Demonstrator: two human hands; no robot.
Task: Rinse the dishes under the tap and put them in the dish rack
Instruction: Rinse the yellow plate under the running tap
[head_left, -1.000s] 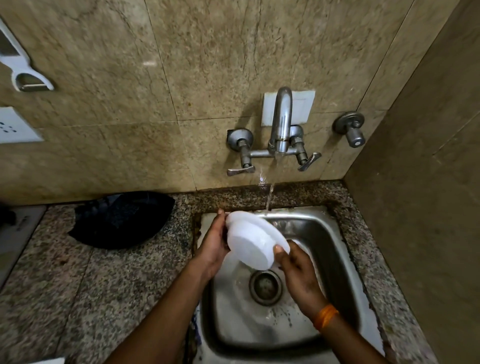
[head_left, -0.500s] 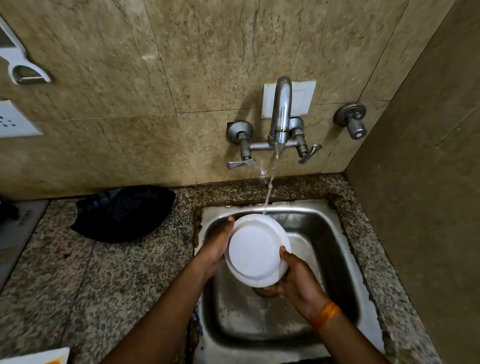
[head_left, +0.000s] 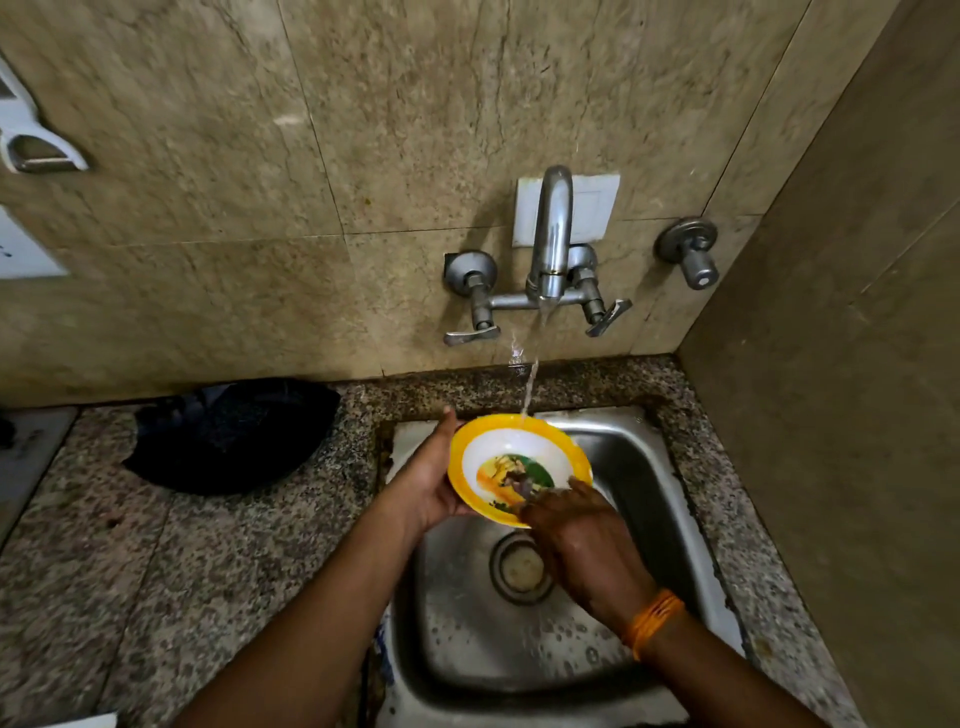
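Bowl (head_left: 519, 470): one, yellow rim, white inside with a coloured print, held tilted over the sink (head_left: 649, 467), at 12 o'clock from the drain (head_left: 521, 569). One water stream (head_left: 529, 387) from the single tap (head_left: 551, 244) lands on its far rim. Left hand (head_left: 428, 480) cups the rim at 9 o'clock, fingers curled beneath. Right hand (head_left: 582, 535), fingers extended, touches the inside at 5 o'clock. One dark cloth (head_left: 228, 434) on the counter (head_left: 104, 571), 9 o'clock.

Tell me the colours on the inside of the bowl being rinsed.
Yellow rim, white inside, with a green and orange picture at the bottom of the bowl; head view.
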